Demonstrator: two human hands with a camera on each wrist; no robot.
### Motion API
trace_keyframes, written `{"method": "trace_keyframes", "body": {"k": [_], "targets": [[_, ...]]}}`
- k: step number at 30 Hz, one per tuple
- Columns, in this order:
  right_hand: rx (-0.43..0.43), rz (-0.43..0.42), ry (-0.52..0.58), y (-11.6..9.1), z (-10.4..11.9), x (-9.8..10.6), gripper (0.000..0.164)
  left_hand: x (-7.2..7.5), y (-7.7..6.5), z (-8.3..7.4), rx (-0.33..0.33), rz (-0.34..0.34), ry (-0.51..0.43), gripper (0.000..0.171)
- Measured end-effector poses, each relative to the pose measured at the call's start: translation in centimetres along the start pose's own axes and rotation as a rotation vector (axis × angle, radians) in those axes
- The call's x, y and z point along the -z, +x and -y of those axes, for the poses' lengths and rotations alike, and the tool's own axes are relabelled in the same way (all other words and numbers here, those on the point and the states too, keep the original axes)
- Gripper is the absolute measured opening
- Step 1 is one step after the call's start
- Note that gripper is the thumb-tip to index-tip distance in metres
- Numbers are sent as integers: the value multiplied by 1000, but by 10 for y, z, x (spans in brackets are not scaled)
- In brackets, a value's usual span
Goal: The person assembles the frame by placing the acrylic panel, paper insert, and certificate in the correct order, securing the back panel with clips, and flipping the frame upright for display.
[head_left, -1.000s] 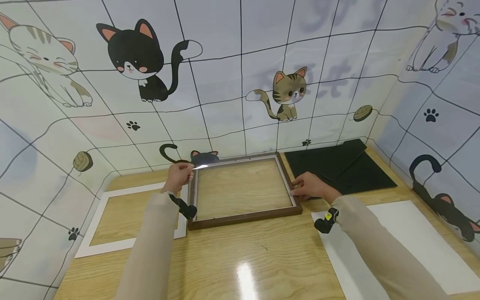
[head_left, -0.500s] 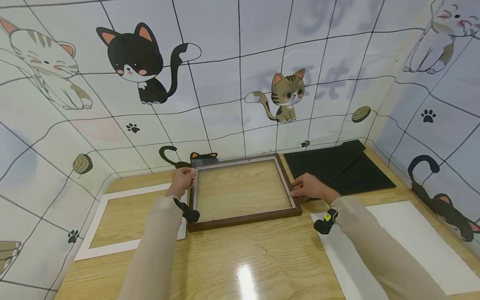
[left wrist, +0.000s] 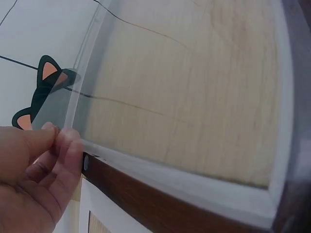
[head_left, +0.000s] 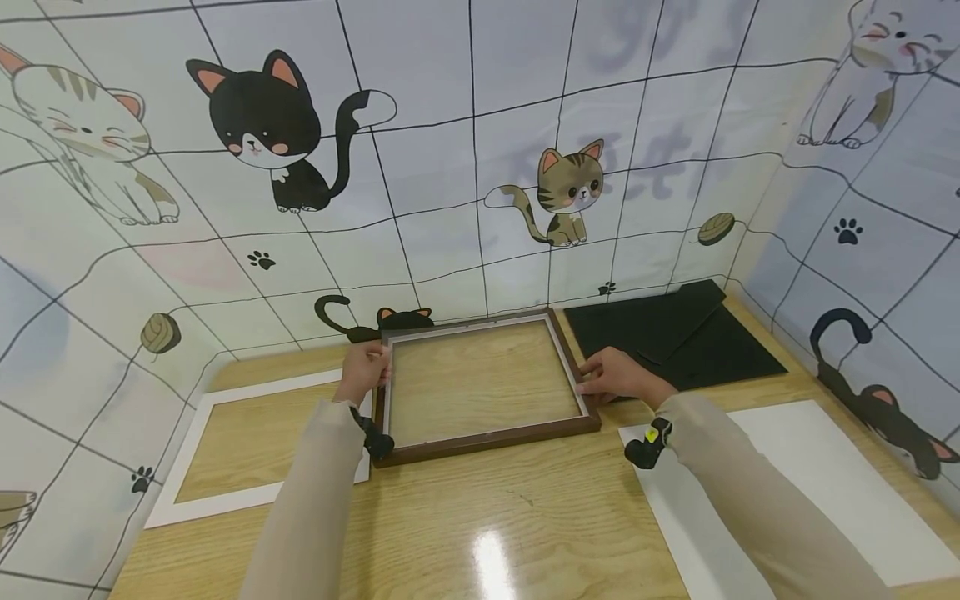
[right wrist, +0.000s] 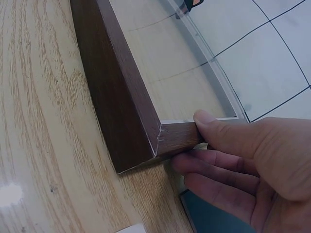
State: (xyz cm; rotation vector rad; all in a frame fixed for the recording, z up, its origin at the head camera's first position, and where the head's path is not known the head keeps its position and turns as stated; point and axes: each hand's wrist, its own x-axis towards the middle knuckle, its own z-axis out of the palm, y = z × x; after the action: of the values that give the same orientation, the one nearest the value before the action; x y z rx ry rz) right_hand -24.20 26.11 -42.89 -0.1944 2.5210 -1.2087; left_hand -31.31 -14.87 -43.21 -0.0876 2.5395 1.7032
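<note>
A brown picture frame (head_left: 487, 442) with a pale inner edge lies on the table in front of me. Over its opening is a clear sheet (left wrist: 56, 107), hard to make out except by its reflections. My left hand (head_left: 363, 372) is at the frame's far left side; in the left wrist view its thumb and fingers pinch the sheet's corner. At the right side, my right hand (head_left: 618, 375) grips the frame's bar, thumb on top (right wrist: 206, 119) and the other fingers beneath or beside it.
A white mat (head_left: 225, 500) with a cut-out window lies left of the frame, partly under my left arm. Behind my right hand is a black backing board (head_left: 675, 342). A white sheet (head_left: 825, 475) lies under my right forearm. A cat-patterned wall (head_left: 450, 183) stands close behind.
My left hand has come down slightly toward the frame's left bar, and the clear sheet's raised corner has lowered with it; its bright glint is gone. My right hand keeps its place.
</note>
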Motion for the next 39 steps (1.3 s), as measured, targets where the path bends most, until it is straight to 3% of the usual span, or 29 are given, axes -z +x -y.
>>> {"method": "trace_keyframes", "body": {"k": [8, 12, 25, 34, 39], "targets": [[6, -8, -7, 0, -2, 0, 50, -1, -2, 3, -147, -74, 233, 15], [1, -11, -3, 0, -2, -1, 50, -3, -4, 4, -193, -123, 289, 15], [-16, -11, -13, 0, 0, -4, 51, -7, -1, 11, -187, -187, 313, 20], [-9, -1, -45, 1, 6, -1, 49, -4, 5, 5, -176, -221, 168, 25], [-7, 0, -57, -1, 9, 0, 49, -4, 6, 4, -179, -217, 209, 25]]}}
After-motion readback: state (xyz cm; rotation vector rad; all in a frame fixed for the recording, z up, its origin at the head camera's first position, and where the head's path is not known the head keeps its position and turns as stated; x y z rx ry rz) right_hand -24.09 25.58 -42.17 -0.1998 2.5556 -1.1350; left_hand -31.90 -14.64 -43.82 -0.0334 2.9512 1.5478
